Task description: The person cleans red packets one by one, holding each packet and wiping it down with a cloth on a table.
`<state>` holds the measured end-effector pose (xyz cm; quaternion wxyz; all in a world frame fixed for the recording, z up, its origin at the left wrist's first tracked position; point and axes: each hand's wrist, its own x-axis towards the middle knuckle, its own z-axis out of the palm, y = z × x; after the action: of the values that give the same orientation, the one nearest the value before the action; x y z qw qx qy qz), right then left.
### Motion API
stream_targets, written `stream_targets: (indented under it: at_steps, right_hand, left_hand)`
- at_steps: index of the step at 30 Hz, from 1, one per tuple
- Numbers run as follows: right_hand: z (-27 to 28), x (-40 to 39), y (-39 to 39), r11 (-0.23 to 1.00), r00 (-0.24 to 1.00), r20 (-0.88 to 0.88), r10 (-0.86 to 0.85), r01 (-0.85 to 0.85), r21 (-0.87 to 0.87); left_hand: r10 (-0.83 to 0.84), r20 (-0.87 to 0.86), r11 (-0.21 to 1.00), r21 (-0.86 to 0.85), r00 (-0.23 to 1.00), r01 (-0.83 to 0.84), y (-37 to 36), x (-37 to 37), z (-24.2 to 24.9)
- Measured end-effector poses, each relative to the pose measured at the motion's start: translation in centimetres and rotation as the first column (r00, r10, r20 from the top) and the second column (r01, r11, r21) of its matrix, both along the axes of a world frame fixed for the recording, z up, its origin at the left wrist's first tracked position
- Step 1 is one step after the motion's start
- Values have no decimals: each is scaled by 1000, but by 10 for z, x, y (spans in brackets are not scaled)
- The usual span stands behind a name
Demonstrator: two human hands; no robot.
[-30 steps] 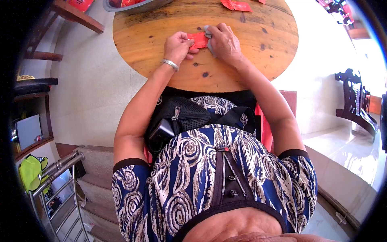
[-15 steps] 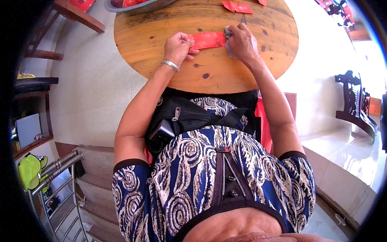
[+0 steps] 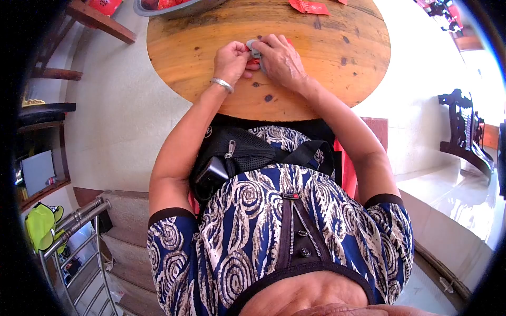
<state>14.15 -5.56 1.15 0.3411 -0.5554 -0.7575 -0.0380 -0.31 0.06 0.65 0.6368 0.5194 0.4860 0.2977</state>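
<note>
Over the round wooden table, my left hand [image 3: 231,62] pinches the left end of a flat red packet [image 3: 253,61]. My right hand [image 3: 282,62] is closed on a small grey cloth [image 3: 255,50] and lies across the packet, with the cloth close to my left fingertips. Most of the packet is hidden under the right hand. A bit of red shows beyond its fingers.
The wooden table [image 3: 327,97] has dark knots. A grey basin [image 3: 141,9] with red packets in it sits at its far left edge. More red packets [image 3: 311,7] lie at the far side. A wooden chair [image 3: 103,22] stands left, a metal railing [image 3: 79,221] lower left.
My right hand, with the grey cloth, has slid left along the red packet from its right end to beside my left hand. The left hand has stayed in place.
</note>
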Motion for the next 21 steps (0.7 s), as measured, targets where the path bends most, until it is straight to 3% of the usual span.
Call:
stream_targets:
  at_steps: [21]
  right_hand:
    - [-6,35,0,967,973,25,-228,230,-107]
  left_hand:
    - [5,2,1000,10,1000,-5,0,-1,-1]
